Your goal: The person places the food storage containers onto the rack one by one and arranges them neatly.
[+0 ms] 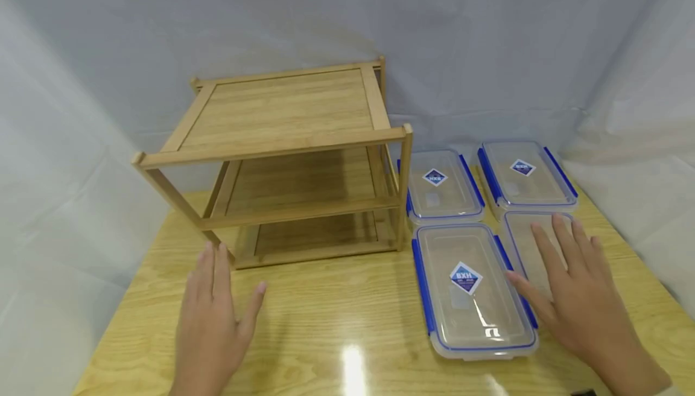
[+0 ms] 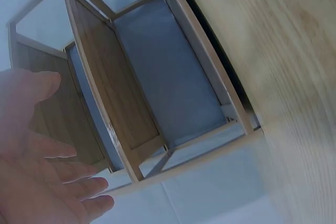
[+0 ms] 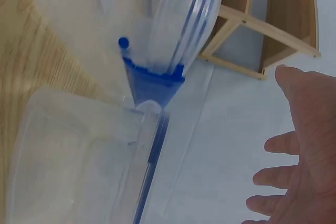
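Note:
My left hand [image 1: 209,317] hovers over the table in front of a wooden three-tier shelf [image 1: 282,109], its fingers straight and holding nothing. In the left wrist view the same hand [image 2: 52,166] shows its palm side, fingers spread, with the shelf [image 2: 115,82] beyond. To the right, my right hand [image 1: 575,293] is held out with straight spread fingers, partly hiding a clear lidded food container [image 1: 532,236]. Its thumb overlaps the edge of the front container [image 1: 472,317], which has blue side clips and a BXH label. In the right wrist view, the hand [image 3: 304,156] is apart from the containers [image 3: 79,150].
Two more clear containers with blue clips, one [image 1: 440,185] beside the shelf and another [image 1: 526,172] at the far right, lie behind the front pair. All sit on a light wooden table [image 1: 326,311]. A pale cloth [image 1: 461,40] hangs behind and at both sides.

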Available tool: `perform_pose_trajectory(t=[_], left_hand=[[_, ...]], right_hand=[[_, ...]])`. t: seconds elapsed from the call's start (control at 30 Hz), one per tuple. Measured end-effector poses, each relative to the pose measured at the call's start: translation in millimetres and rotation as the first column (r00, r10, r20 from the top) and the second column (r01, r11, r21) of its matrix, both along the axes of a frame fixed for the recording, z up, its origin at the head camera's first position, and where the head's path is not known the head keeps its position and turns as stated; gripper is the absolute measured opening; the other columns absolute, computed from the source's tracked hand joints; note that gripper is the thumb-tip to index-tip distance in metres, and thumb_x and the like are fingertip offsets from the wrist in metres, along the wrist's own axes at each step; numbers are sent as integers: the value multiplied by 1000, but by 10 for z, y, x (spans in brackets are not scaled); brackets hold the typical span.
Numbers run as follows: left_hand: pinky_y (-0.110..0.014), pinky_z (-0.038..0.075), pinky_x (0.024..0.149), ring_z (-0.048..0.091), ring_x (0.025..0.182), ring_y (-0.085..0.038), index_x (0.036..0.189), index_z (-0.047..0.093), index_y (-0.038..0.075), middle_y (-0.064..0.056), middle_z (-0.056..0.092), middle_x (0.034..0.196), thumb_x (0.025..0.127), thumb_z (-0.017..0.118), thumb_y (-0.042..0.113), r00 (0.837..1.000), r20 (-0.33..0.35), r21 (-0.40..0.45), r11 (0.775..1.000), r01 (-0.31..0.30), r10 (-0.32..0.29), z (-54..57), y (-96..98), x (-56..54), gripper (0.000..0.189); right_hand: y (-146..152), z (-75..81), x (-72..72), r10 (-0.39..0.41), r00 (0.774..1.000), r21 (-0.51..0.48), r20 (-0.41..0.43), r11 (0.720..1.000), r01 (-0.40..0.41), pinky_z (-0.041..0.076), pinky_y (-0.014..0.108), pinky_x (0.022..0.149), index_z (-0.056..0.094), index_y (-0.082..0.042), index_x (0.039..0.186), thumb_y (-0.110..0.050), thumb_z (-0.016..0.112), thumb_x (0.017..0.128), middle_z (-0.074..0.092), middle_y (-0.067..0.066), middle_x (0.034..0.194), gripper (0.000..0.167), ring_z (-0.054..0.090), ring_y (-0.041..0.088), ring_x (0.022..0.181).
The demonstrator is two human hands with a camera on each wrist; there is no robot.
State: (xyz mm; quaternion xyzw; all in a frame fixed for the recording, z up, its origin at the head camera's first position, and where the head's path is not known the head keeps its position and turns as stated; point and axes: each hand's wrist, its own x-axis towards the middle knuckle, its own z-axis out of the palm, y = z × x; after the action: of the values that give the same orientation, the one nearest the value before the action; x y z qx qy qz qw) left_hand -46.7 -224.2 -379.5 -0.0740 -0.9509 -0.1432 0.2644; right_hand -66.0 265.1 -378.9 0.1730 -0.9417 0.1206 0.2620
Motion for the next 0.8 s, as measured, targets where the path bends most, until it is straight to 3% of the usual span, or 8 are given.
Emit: perform_pose_trajectory(t=[0.23, 0.47, 0.7, 0.8], left_hand=[[-70, 39, 108, 34, 140, -54, 157, 26, -5, -32, 30, 157, 98, 68, 38, 998, -61, 77, 997, -3, 8, 36, -124, -51, 84], [-68, 33, 114, 34, 140, -53, 157, 28, -1, -28, 30, 159, 93, 76, 19, 996, -88, 212, 977, -3, 22, 98, -220, -110, 82], [-62, 31, 119, 35, 141, -50, 155, 32, -2, -30, 35, 156, 89, 78, 5, 988, -141, 290, 957, -19, 63, 148, -323, -175, 81], [-60, 32, 119, 36, 141, -49, 155, 33, -2, -29, 36, 155, 89, 77, 3, 983, -169, 301, 954, -12, 65, 159, -367, -221, 79]], right_hand=[[185, -44, -21, -21, 1000, -30, 13, 999, 22, 7, 60, 126, 37, 7, 151, -61, 46, 102, 29, 37, 155, 83, 18, 55, 146], [355, -113, -90, 2, 998, -68, -70, 998, -7, 20, 63, 123, 43, 12, 145, -68, 39, 101, 41, 44, 141, 92, 36, 63, 130], [537, -152, -115, -52, 999, -135, -15, 990, 50, 30, 75, 110, 48, 14, 140, -43, 70, 95, 47, 46, 133, 75, 44, 64, 120], [615, -153, -121, -88, 996, -158, 33, 983, 93, 32, 79, 100, 49, 19, 134, -35, 75, 93, 49, 47, 128, 72, 44, 66, 114]])
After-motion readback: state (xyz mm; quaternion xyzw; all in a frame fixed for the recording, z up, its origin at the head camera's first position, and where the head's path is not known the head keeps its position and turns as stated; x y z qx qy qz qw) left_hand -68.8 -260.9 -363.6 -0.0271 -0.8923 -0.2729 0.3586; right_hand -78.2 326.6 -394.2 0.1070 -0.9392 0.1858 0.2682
